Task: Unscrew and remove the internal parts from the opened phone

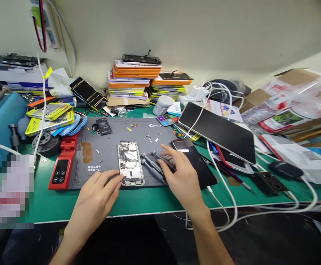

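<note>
An opened phone [131, 163], its inner parts exposed, lies on the grey work mat [110, 145]. My left hand [98, 193] rests at the phone's lower left, fingertips at its edge and fingers loosely stretched out. To the right of the phone lie several grey screwdrivers [151, 163], side by side and slanted. Over them is my right hand [181, 173], thumb and fingers around the dark handle of one screwdriver [166, 161]; its lower part is hidden by the hand. A black phone battery [103, 126] and small loose parts [149, 138] lie farther back on the mat.
A red control unit [62, 169] borders the mat on the left. At right are a black tablet [218, 130], white cables [226, 187] and tweezers [240, 180]. Stacked boxes [135, 75] and a white jar [163, 105] stand behind.
</note>
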{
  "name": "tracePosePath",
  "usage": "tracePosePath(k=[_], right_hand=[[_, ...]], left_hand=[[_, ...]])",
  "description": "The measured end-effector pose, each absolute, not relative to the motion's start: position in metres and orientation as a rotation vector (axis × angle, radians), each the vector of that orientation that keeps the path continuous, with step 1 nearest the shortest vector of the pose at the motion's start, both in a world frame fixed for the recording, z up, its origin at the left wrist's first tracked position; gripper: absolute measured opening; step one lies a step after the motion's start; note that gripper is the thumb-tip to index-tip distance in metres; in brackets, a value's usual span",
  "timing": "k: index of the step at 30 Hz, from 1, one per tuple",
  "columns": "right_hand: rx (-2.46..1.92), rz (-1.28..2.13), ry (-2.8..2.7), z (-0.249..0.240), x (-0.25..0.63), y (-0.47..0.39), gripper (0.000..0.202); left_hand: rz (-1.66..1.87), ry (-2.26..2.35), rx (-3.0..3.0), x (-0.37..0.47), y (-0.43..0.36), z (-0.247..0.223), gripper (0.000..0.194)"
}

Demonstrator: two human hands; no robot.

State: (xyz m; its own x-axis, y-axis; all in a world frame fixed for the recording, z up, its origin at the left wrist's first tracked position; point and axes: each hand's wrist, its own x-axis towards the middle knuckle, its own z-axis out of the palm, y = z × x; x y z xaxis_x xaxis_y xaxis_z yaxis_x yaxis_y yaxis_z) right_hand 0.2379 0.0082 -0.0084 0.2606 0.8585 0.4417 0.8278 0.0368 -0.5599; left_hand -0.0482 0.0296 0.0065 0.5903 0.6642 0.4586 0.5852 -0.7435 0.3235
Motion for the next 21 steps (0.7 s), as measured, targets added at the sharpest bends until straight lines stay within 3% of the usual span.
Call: tracePosePath(k=[5, 13, 21], right_hand=[[-1.743, -0.118, -1.646, 0.000, 0.233, 0.003, 0.026], [-1.838, 0.268, -1.556, 0.029, 0.232, 0.001, 0.028], [-1.868, 0.260, -1.634, 0.040, 0.235, 0.007, 0.025]], left_hand=[[0.941, 1.121, 2.473, -0.050, 0.028, 0.008, 0.013], [0.949, 1.164, 2.388, -0.056, 0.032, 0.006, 0.011], [0.925, 1.205, 2.343, -0.055, 0.035, 0.006, 0.016]])
